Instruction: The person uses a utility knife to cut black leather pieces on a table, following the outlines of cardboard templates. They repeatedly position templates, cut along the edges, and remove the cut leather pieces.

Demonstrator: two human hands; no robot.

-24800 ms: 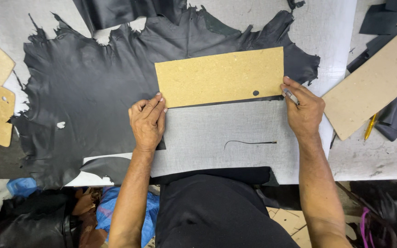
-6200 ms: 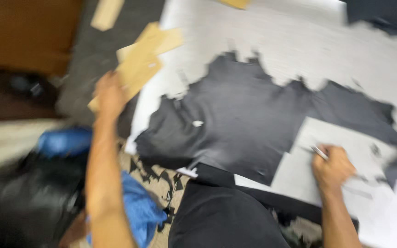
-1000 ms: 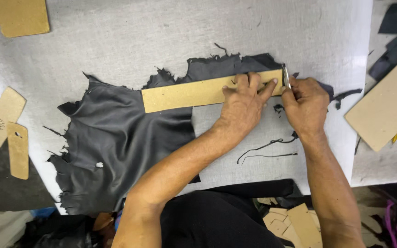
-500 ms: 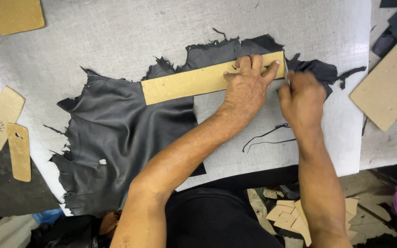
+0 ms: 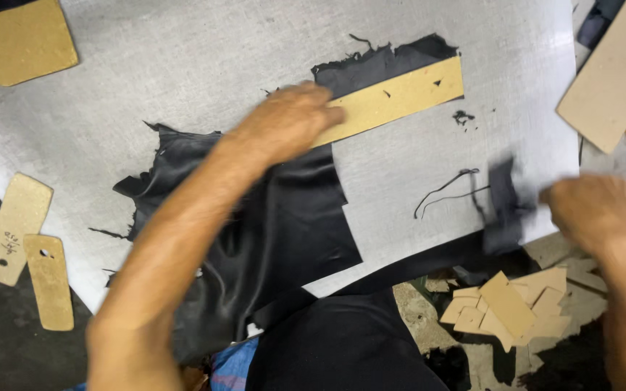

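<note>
Head view: two bare hands at work over dark leather on a grey worktop.

Left hand [image 5: 284, 123] lies flat, fingers stretched and together, pressing on the near end of a long cardboard strip [image 5: 400, 98] that sits across the black leather hide [image 5: 284, 224] toward the far right part of the worktop [image 5: 182, 65]; it grips nothing. Right hand [image 5: 599, 213] is blurred at the near right edge, fingers curled, and a dark leather scrap [image 5: 505, 206] hangs just beside it; whether the fingers actually pinch the scrap cannot be told. A thin black offcut thread [image 5: 443, 194] lies on the bare worktop between the hands. More cardboard templates rest at the far left corner [image 5: 16, 40] and off the left edge [image 5: 30, 246], with cardboard pieces [image 5: 508, 308] piled below the near edge.
</note>
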